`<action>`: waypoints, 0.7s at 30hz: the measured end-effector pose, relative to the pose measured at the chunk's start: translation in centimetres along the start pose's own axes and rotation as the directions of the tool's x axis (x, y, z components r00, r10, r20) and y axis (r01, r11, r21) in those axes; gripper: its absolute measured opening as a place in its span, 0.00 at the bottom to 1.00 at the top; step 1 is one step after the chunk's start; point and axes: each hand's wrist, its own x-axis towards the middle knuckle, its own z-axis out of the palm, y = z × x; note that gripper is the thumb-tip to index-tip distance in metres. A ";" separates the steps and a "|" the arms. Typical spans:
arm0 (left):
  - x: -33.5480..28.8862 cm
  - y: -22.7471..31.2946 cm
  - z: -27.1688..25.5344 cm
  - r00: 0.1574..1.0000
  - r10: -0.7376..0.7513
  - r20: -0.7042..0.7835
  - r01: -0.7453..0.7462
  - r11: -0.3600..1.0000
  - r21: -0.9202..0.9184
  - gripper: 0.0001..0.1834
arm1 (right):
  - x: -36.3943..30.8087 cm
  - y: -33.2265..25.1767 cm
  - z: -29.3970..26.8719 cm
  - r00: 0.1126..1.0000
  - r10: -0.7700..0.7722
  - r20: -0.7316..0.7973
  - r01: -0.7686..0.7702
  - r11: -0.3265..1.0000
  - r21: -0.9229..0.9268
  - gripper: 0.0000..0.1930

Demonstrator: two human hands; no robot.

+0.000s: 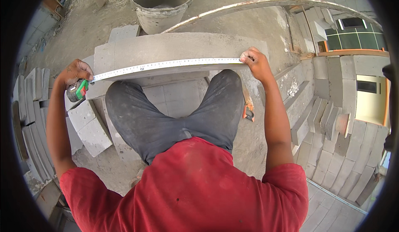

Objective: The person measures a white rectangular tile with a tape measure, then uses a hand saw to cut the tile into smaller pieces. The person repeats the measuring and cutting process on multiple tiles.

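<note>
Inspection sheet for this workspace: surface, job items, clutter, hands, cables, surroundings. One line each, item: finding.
Surface: dusty grey floor, debris in places.
Job items: green-and-black tape measure, white tape blade drawn out along the long grey block.
Clutter: mortar-smeared bucket beyond the block; orange-handled handsaw beside the right knee; loose blocks at left.
Hands: left hand holds the tape at its case; right hand pinches the blade's far end.
Cables: nothing seen.
Surroundings: stacked blocks at right, more at left.
</note>
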 end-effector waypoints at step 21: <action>1.7 3.3 -5.7 0.996 0.026 -0.081 -0.019 0.996 0.084 0.11 | 9.2 -1.3 -2.6 0.997 -0.043 0.064 0.038 0.996 0.082 0.09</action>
